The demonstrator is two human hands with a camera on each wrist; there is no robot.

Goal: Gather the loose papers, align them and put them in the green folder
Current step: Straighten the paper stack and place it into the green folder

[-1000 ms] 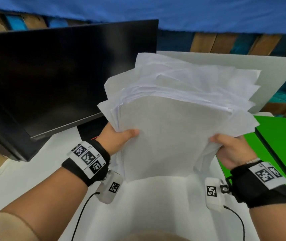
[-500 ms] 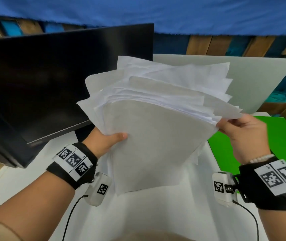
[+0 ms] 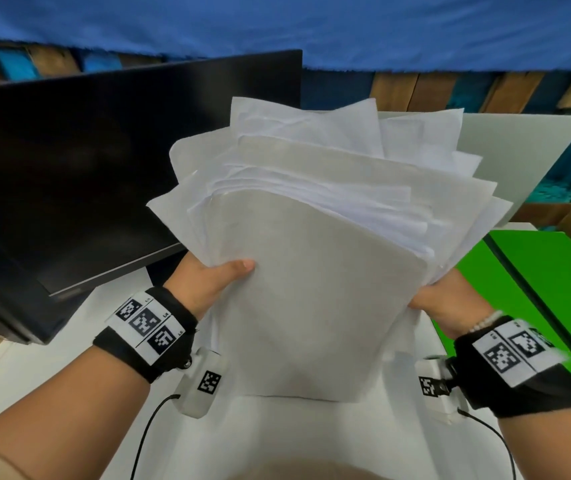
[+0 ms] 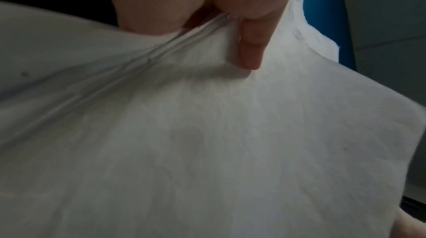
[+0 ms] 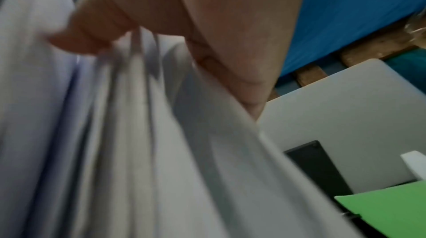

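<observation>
I hold a fanned, uneven stack of white papers (image 3: 318, 271) upright above the white table, their top edges spread at different heights. My left hand (image 3: 214, 275) grips the stack's left edge, thumb (image 4: 250, 48) on the front sheet and the fingers hidden behind. My right hand (image 3: 447, 299) grips the right edge lower down, thumb (image 5: 87, 41) pinching several sheets (image 5: 143, 132). The green folder (image 3: 533, 289) lies open on the table to the right of the stack, partly hidden by the papers and my right wrist; a corner of it (image 5: 387, 209) shows in the right wrist view.
A black monitor (image 3: 97, 174) stands at the left, close behind my left hand. A pale grey board (image 3: 526, 157) leans at the back right. The white table (image 3: 294, 434) runs below the stack toward me. Blue cloth (image 3: 277, 26) hangs behind.
The stack has shifted right and turned more upright. My right hand has slid from the stack's upper right corner down to its lower right edge. The left hand keeps its grip.
</observation>
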